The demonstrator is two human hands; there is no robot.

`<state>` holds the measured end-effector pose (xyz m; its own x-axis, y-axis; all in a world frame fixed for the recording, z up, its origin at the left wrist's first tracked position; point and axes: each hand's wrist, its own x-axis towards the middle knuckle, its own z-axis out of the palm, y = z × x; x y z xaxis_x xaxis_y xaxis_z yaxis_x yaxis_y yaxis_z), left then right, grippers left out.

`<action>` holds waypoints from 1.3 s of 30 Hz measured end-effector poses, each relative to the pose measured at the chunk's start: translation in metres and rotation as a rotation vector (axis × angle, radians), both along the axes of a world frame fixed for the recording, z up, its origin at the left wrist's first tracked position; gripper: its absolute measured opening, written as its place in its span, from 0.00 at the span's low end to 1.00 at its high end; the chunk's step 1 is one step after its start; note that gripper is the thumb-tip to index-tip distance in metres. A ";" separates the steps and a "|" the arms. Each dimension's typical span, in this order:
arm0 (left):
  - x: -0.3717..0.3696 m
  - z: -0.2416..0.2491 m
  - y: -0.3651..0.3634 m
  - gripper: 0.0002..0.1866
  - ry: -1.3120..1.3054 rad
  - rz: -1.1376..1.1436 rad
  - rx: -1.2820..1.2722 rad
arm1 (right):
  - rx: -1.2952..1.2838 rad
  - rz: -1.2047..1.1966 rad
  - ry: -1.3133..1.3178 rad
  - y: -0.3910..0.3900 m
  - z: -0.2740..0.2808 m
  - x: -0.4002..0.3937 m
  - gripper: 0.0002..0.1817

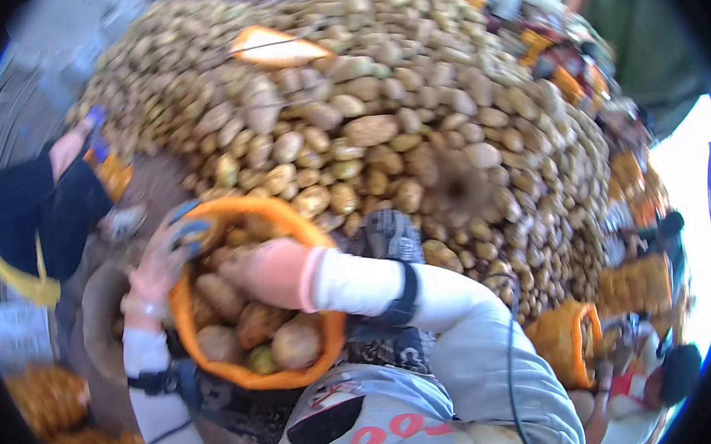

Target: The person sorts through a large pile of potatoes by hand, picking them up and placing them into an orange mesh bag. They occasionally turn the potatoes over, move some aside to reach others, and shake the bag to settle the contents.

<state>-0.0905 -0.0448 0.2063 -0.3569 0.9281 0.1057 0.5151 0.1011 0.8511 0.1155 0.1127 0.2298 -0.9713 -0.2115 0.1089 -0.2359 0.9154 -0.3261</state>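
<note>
An orange sack (263, 381) stands with its mouth wide in front of my body, holding several potatoes (296, 344). My left hand (162, 254), in a pale glove with blue fingertips, grips the sack's left rim, fingers curled over the edge. Inside the mouth, my right hand (271, 272) reaches down onto the potatoes near the far side; its fingers are hidden among them, and I cannot tell whether it holds one. Just beyond the sack rises a large potato heap (366, 130).
An orange-and-white piece (280, 47) lies on the heap. A person in dark clothing (41, 209) is at the left. More people and orange sacks line the right side, including an orange-rimmed sack (562, 344). Filled sacks (45, 400) sit at lower left. A cable (511, 367) hangs by my leg.
</note>
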 end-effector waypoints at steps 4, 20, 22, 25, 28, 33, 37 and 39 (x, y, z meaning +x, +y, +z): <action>0.003 -0.001 0.001 0.16 0.108 0.084 -0.023 | -0.239 -0.039 0.137 0.041 0.031 0.014 0.17; 0.025 -0.020 0.002 0.11 0.218 0.371 -0.023 | 0.376 -1.574 -0.239 0.439 -0.121 0.240 0.40; 0.028 -0.013 0.000 0.14 0.261 0.450 -0.132 | 0.348 -1.562 -0.162 0.471 -0.156 0.256 0.41; 0.033 0.004 0.008 0.13 0.252 0.369 -0.182 | 0.382 -1.471 -0.059 0.444 -0.130 0.241 0.43; 0.045 0.034 0.028 0.13 0.475 0.286 -0.134 | -0.374 -1.162 0.272 0.409 -0.124 0.207 0.43; 0.106 0.063 0.065 0.38 -0.452 0.133 0.169 | -0.638 -0.491 0.153 0.214 -0.001 0.091 0.43; 0.113 0.057 0.055 0.45 -0.660 0.090 0.173 | -0.650 -0.057 0.149 0.131 0.005 0.039 0.62; 0.093 0.039 0.016 0.42 -0.771 0.248 0.146 | -0.682 -0.069 0.062 0.117 0.005 0.037 0.61</action>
